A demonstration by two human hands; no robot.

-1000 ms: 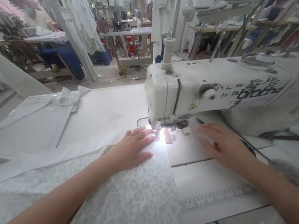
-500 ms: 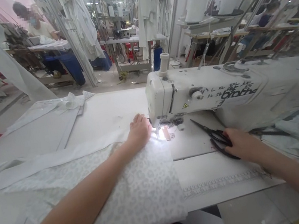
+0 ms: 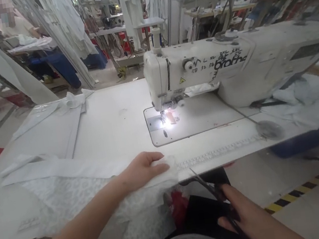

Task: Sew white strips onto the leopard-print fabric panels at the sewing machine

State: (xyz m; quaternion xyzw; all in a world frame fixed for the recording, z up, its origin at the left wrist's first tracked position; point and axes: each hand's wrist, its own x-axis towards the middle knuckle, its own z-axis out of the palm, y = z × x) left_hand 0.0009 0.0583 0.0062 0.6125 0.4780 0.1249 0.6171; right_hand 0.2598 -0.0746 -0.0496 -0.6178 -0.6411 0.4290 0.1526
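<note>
Palm down near the table's front edge, my left hand (image 3: 145, 169) rests on pale leopard-print fabric (image 3: 77, 191), its thumb and forefinger apart. A plain white band runs along the fabric's far side, and part of the cloth hangs over the edge towards my lap. My right hand (image 3: 243, 211) grips black scissors (image 3: 211, 190) by the handles, in front of the table. Their blades point up and left, close to the fabric's right end. Behind both hands stands a white sewing machine (image 3: 187, 64), its needle area (image 3: 164, 118) lit and without cloth under it.
A printed ruler scale (image 3: 219, 152) runs along the table's front edge. A blurred round dark object (image 3: 270, 129) lies at its right end. Crumpled pale cloth (image 3: 297, 93) sits beside the machine, and pattern boards (image 3: 50, 137) lie at left. A co-worker sits at the back left.
My left hand and the fabric have come from the needle towards the table's front edge. My right hand has lifted the scissors off the table and brought them left and nearer to me.
</note>
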